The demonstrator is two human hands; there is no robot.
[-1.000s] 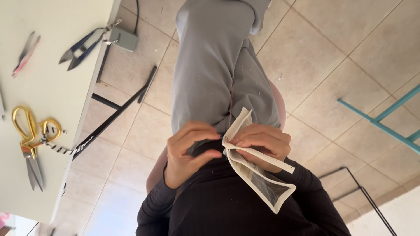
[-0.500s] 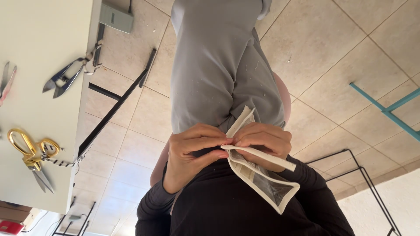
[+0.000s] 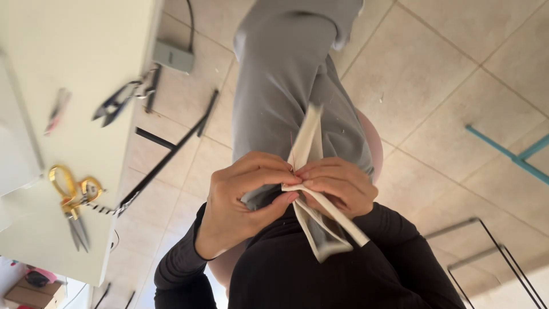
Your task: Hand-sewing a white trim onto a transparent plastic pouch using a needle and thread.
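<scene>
**Two hands, one fabric strip**

Where both hands meet above the lap, a cream fabric strip [image 3: 320, 226] is pinched: left hand [image 3: 240, 206] fingers pressed on its fold, right hand [image 3: 337, 186] fingertips clamped beside them. Judged light, limp, easily creased; best gripped at the stitched edge. One strip counted. On the pale table [image 3: 86, 68]: one gold-handled scissors [image 3: 71, 200], one small thread snips [image 3: 117, 103], one blurred slim tool [image 3: 56, 111]

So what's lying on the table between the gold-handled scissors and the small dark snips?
In the head view, bare pale table lies between the scissors and the snips; a blurred reddish tool sits off to one side.
</scene>
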